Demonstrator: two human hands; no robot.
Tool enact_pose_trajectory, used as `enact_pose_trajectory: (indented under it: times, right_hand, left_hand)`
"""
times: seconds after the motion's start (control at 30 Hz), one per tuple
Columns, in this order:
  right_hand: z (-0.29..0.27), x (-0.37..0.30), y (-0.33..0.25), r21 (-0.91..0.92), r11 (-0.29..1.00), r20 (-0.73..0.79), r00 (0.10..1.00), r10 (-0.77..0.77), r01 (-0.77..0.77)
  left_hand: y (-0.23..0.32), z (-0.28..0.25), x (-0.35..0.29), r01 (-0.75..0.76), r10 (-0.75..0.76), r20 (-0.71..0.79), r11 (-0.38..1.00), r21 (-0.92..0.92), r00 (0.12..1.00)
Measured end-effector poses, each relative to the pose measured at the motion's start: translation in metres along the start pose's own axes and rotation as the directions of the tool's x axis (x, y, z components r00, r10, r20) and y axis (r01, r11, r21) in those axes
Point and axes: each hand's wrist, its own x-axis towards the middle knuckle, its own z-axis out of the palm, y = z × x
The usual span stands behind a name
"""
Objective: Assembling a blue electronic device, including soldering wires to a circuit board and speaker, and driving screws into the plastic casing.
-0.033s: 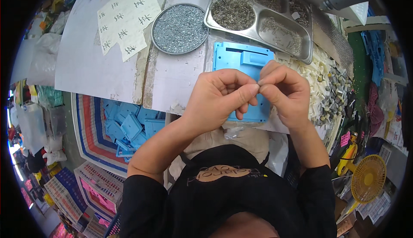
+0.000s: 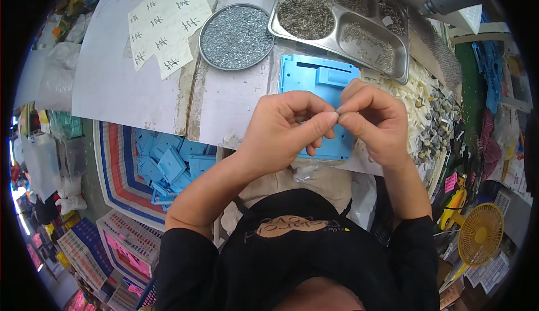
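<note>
Both hands meet fingertip to fingertip above a light-blue plastic casing on the table. My left hand is closed in a pinch, thumb against forefinger. My right hand pinches from the other side at the same spot. Whatever lies between the fingertips is too small to make out. The casing has a long dark slot and a raised block near its far edge; the hands hide much of its middle.
A round tray of small silvery metal pins lies beyond my left hand. Behind the casing stands a compartmented steel tray of springs and small metal parts. White plastic pieces are heaped at right. A striped bag with blue casings sits lower left.
The hands stay pinched together in nearly the same place. The whole view has shifted very slightly.
</note>
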Motion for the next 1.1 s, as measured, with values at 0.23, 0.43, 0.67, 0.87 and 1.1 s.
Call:
enact_pose_trajectory:
  times: [0.23, 0.43, 0.67, 0.87, 1.1]
  right_hand:
    - [-0.013, 0.011, -0.016, 0.074, 0.972, 0.189, 0.96, 0.208, -0.225]
    - [-0.005, -0.012, -0.024, -0.094, 0.983, -0.027, 0.987, 0.158, -0.16]
    - [-0.024, -0.018, -0.036, -0.201, 0.886, -0.04, 0.907, 0.419, -0.418]
    - [-0.034, -0.02, -0.03, -0.168, 0.93, 0.016, 0.942, 0.335, -0.327]
    - [-0.017, -0.037, -0.018, -0.386, 0.922, -0.127, 0.992, -0.02, -0.031]
  left_hand:
    - [0.021, -0.01, 0.0, 0.059, -0.084, 0.137, 0.982, 0.18, 0.987]
    - [0.017, -0.002, 0.008, 0.038, -0.075, 0.154, 0.972, 0.231, 0.985]
    - [0.006, 0.013, 0.017, -0.115, 0.043, 0.158, 0.872, 0.475, 0.986]
    - [0.01, 0.013, 0.025, -0.01, -0.089, 0.216, 0.908, 0.419, 0.972]
    - [0.003, 0.013, 0.026, 0.106, -0.141, 0.182, 0.976, 0.189, 0.973]
